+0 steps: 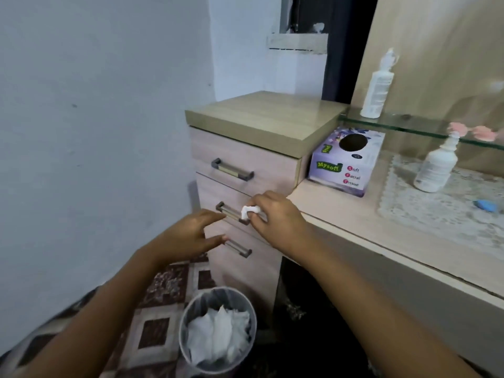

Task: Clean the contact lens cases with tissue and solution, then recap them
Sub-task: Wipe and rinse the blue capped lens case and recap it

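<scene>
My right hand (275,216) pinches a small crumpled white tissue (248,210) in front of the drawer unit, above the waste bin. My left hand (191,236) hovers just left of it with fingers spread and holds nothing. A purple tissue box (341,170) stands on the desk beside the drawers. A white solution bottle (436,166) stands on a lace mat (436,208), and a blue lens case part (486,205) lies on the mat at the right edge. Pink items (474,132) rest on the glass shelf; they are too blurred to identify.
A grey waste bin (191,317) lined with plastic holds several used tissues on the floor below my hands. The drawer unit (245,165) has three handles. A taller white bottle (377,88) stands on the glass shelf (409,125). A wall lies to the left.
</scene>
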{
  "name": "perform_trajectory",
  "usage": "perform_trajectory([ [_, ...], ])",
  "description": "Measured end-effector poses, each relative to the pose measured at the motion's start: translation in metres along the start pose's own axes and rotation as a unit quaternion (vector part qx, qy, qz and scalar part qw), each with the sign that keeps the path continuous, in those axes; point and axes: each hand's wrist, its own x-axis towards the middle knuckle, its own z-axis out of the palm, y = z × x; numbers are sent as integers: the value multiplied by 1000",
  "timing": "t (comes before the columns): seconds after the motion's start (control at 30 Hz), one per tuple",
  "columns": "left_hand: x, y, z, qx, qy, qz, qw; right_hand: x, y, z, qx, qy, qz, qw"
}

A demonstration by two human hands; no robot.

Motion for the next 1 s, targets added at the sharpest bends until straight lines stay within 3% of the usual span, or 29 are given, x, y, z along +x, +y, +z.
perform_trajectory([
  [0.23,-35,-70,56,-26,-37,-100,994,-1,-17,88,25,-113,-17,993],
  [0.47,-58,-113,124,-63,-86,-171,979,-25,12,178,38,-270,136,952],
  [0.7,-74,-135,181,-109,-143,-221,958,-58,33,237,138,-290,304,897],
  [0.9,-83,-139,196,-126,-164,-227,952,-77,42,259,139,-449,284,836],
  [1.0,-87,-140,196,-124,-170,-231,950,-81,46,253,121,-474,274,828],
])
